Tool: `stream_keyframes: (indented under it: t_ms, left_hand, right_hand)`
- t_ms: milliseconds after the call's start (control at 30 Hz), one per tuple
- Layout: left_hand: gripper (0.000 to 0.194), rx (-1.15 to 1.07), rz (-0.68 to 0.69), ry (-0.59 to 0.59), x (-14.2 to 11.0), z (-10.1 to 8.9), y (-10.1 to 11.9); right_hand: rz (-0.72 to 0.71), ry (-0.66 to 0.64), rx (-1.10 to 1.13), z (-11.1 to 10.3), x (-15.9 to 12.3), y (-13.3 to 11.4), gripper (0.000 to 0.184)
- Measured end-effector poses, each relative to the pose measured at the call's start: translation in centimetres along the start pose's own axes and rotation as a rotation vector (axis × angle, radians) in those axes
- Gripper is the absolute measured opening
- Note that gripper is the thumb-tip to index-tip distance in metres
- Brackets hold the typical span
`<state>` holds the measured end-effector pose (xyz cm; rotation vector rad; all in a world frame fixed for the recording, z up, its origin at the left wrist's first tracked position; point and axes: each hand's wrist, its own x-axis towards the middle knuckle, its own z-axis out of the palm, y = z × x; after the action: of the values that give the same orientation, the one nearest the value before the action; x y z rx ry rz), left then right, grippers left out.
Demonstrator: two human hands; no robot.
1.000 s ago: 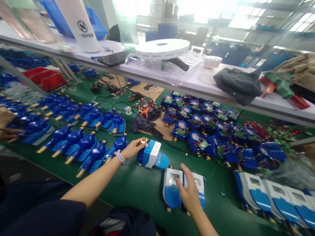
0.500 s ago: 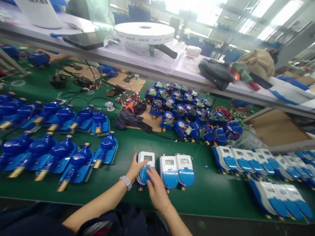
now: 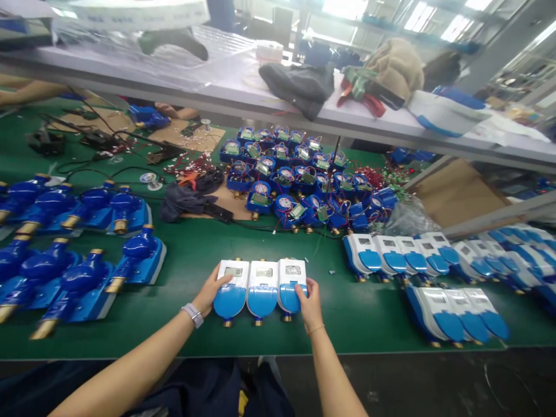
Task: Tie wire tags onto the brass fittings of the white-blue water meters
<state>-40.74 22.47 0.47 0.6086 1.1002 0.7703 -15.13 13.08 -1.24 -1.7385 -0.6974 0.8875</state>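
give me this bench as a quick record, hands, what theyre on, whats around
left hand: fingers lying across the white top of the left meter
right hand: clasping the right meter at its blue cover
middle meter: between them, side by side, not touched
meter type: blue-and-white water meters, brass ends
left of them: blue brass-ended meter bodies
behind: wired meter bodies with small circuit boards
right: assembled meters in rows
surface: green bench mat

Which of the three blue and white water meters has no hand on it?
The middle water meter. The left hand rests on the left meter, and the right hand rests on the right meter.
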Motion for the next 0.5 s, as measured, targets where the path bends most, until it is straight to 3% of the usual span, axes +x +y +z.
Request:
stream_keyframes:
  t_ms: [100,167,333,500]
  left_hand:
    - [0.067,0.008,-0.038,-0.004,-1.0,3.4,-2.7]
    - [0.074,0.013,-0.055,0.007,-1.6,6.6,-5.0]
    - [0.082,0.028,-0.039,-0.055,-1.9,17.7,-11.0]
    - [0.09,0.011,-0.01,-0.113,-0.5,27.8,-15.0]
  right_hand:
    - [0.025,0.059,-0.059,-4.7,-1.6,1.2,0.048]
    - [0.012,0.149,-0.148,-8.7,-2.4,2.2,0.047]
    - [-0.171,0.487,-0.594,-19.5,-1.9,3.6,0.047]
    - [-0.09,0.61,-0.965,-28.4,1.3,3.3,0.055]
